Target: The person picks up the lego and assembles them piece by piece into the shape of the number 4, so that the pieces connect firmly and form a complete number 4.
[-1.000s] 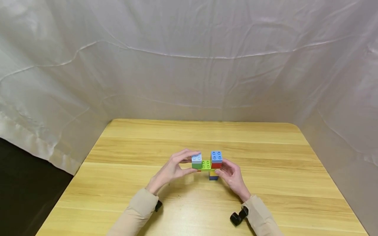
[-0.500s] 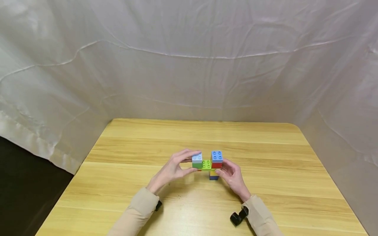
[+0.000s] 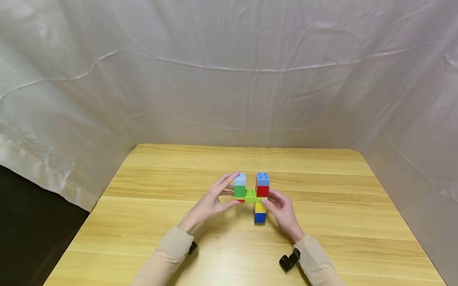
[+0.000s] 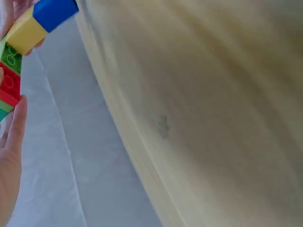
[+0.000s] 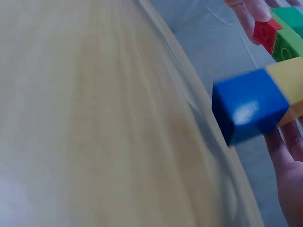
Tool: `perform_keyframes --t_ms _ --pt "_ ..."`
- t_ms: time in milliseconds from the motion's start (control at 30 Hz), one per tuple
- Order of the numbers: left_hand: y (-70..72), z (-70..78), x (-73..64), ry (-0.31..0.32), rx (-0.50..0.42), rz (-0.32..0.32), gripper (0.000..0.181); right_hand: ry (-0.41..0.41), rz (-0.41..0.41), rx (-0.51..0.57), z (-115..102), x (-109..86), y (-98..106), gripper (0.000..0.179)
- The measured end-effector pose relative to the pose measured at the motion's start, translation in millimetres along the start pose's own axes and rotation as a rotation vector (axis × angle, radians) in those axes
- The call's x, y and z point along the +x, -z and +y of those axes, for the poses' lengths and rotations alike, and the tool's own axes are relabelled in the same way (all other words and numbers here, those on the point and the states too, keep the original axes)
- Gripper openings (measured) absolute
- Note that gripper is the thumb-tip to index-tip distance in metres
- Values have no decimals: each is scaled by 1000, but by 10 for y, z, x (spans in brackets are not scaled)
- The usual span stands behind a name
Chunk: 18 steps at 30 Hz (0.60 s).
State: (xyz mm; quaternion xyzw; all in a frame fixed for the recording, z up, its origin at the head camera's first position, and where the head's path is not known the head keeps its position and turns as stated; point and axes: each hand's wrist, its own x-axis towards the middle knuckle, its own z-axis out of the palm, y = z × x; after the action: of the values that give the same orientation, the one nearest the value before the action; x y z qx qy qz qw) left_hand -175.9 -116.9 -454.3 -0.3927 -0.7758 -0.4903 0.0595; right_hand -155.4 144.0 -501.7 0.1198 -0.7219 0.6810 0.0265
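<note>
Both hands hold one structure of toy building bricks above the table. Its middle is a lime-green brick (image 3: 250, 196). On the left stand a green brick (image 3: 239, 191) and a pale blue brick (image 3: 240, 180), with a red brick (image 4: 9, 84) underneath. On the right, a red brick (image 3: 262, 191) carries a blue brick (image 3: 262, 182); a yellow brick (image 3: 260, 207) and a dark blue brick (image 5: 248, 106) hang below. My left hand (image 3: 211, 203) grips the left end, fingers on the pale blue brick and thumb low. My right hand (image 3: 282, 212) pinches the right side, thumb in front.
The wooden table (image 3: 171, 182) spreads beneath the hands. A pale curtain (image 3: 229, 99) hangs behind it and along the sides. Black wrist devices (image 3: 289, 261) sit at the beige sleeves (image 3: 315, 256). A dark area (image 3: 32, 222) lies off the table's left edge.
The brick structure has tipped back in both hands, so its front faces show more and its top studs less. The yellow and dark blue bricks below show more fully. Both grips stay.
</note>
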Motion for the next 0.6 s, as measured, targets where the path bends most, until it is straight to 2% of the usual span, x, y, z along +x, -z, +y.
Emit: perform_keyframes --t_ms 133,233,433,600 --pt "18 -23 44 203 -167 -31 89 -90 10 -58 -71 50 16 51" --pt "19 -63 62 313 -229 -49 90 -102 -11 -81 -98 88 38 54" --pt "9 -165 125 372 -274 -73 87 -148 -90 -151 -114 145 123 57" --pt "-2 -254 209 421 -204 -109 86 -207 -131 -232 -115 223 178 60"
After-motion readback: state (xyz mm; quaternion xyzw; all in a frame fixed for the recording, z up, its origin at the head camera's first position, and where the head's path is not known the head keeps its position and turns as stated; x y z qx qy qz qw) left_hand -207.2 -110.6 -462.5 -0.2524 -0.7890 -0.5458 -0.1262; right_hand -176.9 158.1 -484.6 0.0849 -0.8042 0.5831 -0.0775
